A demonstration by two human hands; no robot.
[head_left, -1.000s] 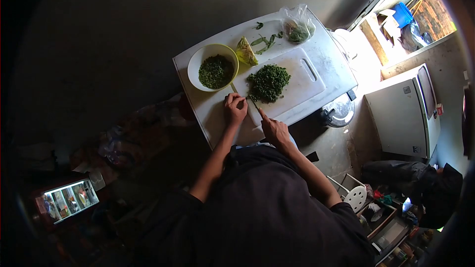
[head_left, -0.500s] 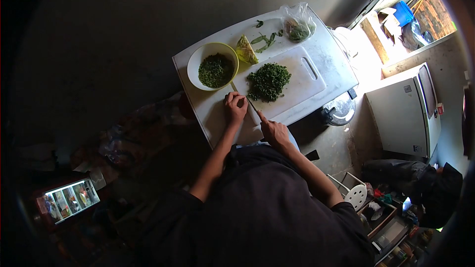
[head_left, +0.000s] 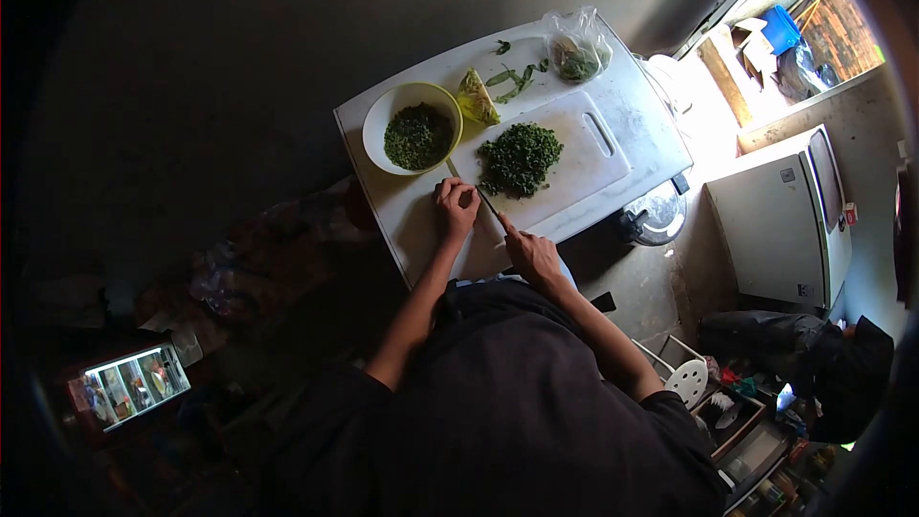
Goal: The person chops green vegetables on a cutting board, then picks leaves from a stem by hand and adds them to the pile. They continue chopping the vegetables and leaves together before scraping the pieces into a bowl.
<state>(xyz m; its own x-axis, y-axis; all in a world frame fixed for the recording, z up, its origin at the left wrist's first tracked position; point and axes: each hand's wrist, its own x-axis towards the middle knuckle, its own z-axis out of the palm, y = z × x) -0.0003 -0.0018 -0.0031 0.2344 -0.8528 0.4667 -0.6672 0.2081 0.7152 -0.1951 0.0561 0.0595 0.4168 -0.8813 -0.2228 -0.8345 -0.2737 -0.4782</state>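
Risk, as judged: the knife (head_left: 488, 203) blade lay just beside the curled left hand (head_left: 457, 207) at the near-left corner of the cutting board (head_left: 574, 177). A slip of the edge toward the knuckles could nick them, and this seemed likelier because that corner was dimly lit. The board's near edge sat close to the edge of the worktop (head_left: 637, 101), so hard downward pressure might shift the board. The chopped greens (head_left: 520, 159) were heaped mid-board, beyond the blade. A wide sweep could scatter them off the board's left side toward the bowl (head_left: 375, 134)

Pose: right hand (head_left: 532, 255) was at the board's near edge, fingers closed round the knife handle, forefinger laid straight toward the blade, forearm running back to the body. Left hand rested on the board's near-left corner, fingers tucked under and pressed together. Whether they pinned any leaf could not be told. Both elbows were bent, the arms converging on that corner
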